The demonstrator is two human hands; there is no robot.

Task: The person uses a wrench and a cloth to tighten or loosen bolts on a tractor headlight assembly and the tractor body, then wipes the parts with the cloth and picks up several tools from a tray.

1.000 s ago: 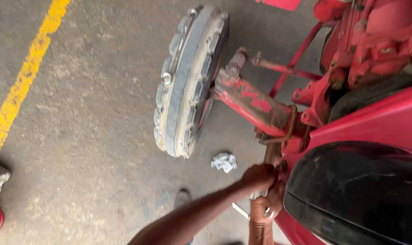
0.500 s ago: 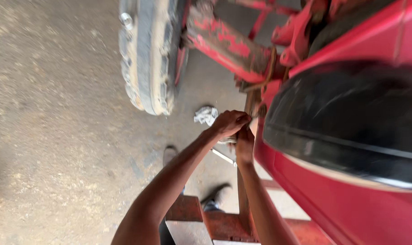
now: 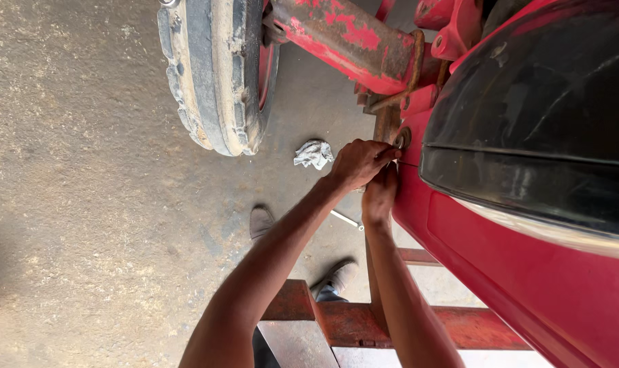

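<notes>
from the head camera, take the round metal fitting (image 3: pixel 401 138) on the side of the red tractor body (image 3: pixel 500 272) as your mark. your left hand (image 3: pixel 358 163) sits right at that fitting, its fingers bunched together with the tips pressed against it; whether they pinch something small there you cannot tell, since the knuckles hide the tips. your right hand (image 3: pixel 380 197) lies just below the fitting and under the left hand, touching it, fingers curled inward against the red panel; what they grip, if anything, is hidden, so you cannot tell.

above the fitting runs the chipped red axle beam (image 3: pixel 350 41), and out at its far end stands the worn front tyre (image 3: pixel 217 75), well to the left of the fitting. on the concrete floor (image 3: pixel 84 191), a crumpled grey rag (image 3: pixel 313 154) lies left of the fitting, near your left hand. a thin metal tool (image 3: pixel 345 219) lies on the floor below the fitting, between your forearms. your two shoes (image 3: pixel 333 279) show farther down, beside a rusty red step (image 3: pixel 364 320). right of the fitting swells the black hood (image 3: pixel 541 116).
</notes>
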